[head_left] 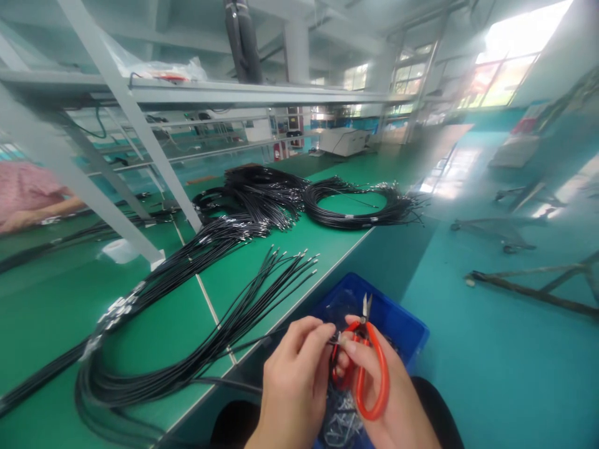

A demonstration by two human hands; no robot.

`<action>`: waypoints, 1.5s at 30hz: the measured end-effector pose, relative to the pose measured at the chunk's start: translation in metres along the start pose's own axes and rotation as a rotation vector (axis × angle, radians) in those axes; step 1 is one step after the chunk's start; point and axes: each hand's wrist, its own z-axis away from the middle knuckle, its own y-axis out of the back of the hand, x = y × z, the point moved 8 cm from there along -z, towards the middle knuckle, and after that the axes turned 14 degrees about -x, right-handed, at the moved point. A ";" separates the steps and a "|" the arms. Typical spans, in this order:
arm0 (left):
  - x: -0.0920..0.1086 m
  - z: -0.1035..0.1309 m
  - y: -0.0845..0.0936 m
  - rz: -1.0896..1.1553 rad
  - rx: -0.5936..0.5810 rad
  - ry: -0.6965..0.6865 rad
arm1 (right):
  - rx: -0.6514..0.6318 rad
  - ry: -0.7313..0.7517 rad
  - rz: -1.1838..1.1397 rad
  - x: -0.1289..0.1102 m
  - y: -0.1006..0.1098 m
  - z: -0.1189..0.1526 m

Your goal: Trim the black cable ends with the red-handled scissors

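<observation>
My left hand [296, 374] is closed, thumb and fingers pinching the end of a black cable [255, 342] that runs in from the bench. In my right hand [390, 390] lie scissors [384, 377] with red handles and short metal blades pointing up and away, slightly parted. The right thumb and forefinger also meet at the cable end, where a small pale piece shows between the hands. Below both hands a blue bin [412, 324] holds small clear and silvery pieces [344, 424]. Its contents are partly hidden by my hands.
Green bench with looped black cables [140, 386], their metal-tipped ends fanned out. Farther back are a cable coil [346, 218] and a heaped bundle [262, 187]. A white shelf post [135, 125] rises at left. Behind it a person's arm [42, 212] works over cables.
</observation>
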 end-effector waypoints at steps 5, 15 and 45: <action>-0.005 0.003 0.006 0.020 0.085 0.027 | -0.011 0.012 -0.049 -0.001 -0.002 0.002; -0.028 0.009 -0.036 0.644 -0.141 0.291 | -0.044 0.008 0.052 -0.004 -0.005 0.000; -0.033 0.012 -0.037 0.716 -0.158 0.337 | -0.019 0.875 1.244 -0.053 -0.033 0.036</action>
